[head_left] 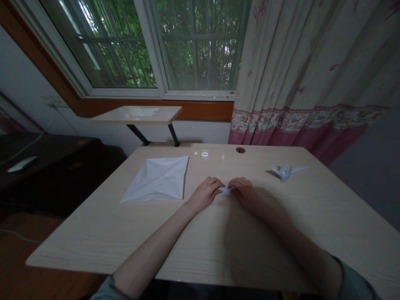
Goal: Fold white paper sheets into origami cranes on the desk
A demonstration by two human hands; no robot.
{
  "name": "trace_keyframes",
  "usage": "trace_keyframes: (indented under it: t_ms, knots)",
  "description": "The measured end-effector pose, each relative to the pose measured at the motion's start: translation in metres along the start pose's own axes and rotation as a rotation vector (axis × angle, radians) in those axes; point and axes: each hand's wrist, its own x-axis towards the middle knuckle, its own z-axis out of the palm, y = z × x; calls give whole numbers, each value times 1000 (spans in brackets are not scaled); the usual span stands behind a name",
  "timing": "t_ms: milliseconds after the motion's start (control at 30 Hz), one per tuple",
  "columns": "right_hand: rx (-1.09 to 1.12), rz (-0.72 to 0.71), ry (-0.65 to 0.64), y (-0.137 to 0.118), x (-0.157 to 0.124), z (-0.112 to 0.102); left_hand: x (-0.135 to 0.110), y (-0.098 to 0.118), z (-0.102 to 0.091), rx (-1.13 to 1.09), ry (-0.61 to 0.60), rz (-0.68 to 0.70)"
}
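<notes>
Both my hands rest on the light wooden table [218,241] near its middle. My left hand [204,193] and my right hand [245,192] have their fingers curled and pressed onto a small folded piece of white paper [226,190] between them. Most of that paper is hidden under my fingers. A large creased white paper square [159,179] lies flat to the left of my left hand. A finished folded white paper crane [286,171] sits to the right, beyond my right hand.
A round cable hole [240,150] is at the table's far edge. Behind it stand a small shelf [137,114] under the window [156,46] and a patterned curtain [312,71]. A dark cabinet [46,162] is on the left.
</notes>
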Motion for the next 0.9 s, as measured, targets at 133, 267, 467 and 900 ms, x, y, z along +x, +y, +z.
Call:
trace_keyframes:
  t_ms: [133, 267, 467, 900]
  knots:
    - [44, -11, 26, 2, -1, -1, -1, 0, -1, 8, -1, 8]
    - [74, -23, 55, 5, -3, 0, -3, 0, 2, -5, 13, 26]
    - [139, -42, 82, 5, -5, 3, -4, -1, 4, 0, -3, 14]
    - [-1, -79, -95, -12, 1, -9, -2, 6, -1, 78, -21, 47]
